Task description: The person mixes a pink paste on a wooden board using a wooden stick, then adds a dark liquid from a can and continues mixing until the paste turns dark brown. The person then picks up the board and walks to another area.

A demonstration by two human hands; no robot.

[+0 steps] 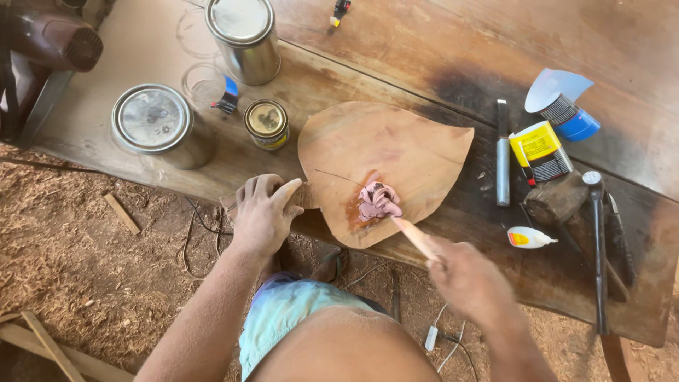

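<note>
Right hand is closed around the lower end of a flat wooden stick, fingers wrapped on it (hand a bit blurred). The stick angles up and left from the fist, and its tip touches a lump of pinkish putty. That lump sits on a reddish-brown smear near the lower edge of a leaf-shaped wooden board, just up and left of the right hand.

Left hand is pressed down on the board's short handle at its left end, fingers curled over it, thumb pointing toward the board. So the board lies between the two hands, flat on a dark wooden workbench.

Outward, left of the board: a small round tin with a gold lid just beside its edge, a larger silver can further left, and a tall silver can behind. Right of the board: a narrow grey file-like tool, a yellow-labelled can lying on its side, a blue-capped can, a small white squeeze bottle and a hammer (long handle runs toward the bench edge). Sawdust-covered ground lies below.
</note>
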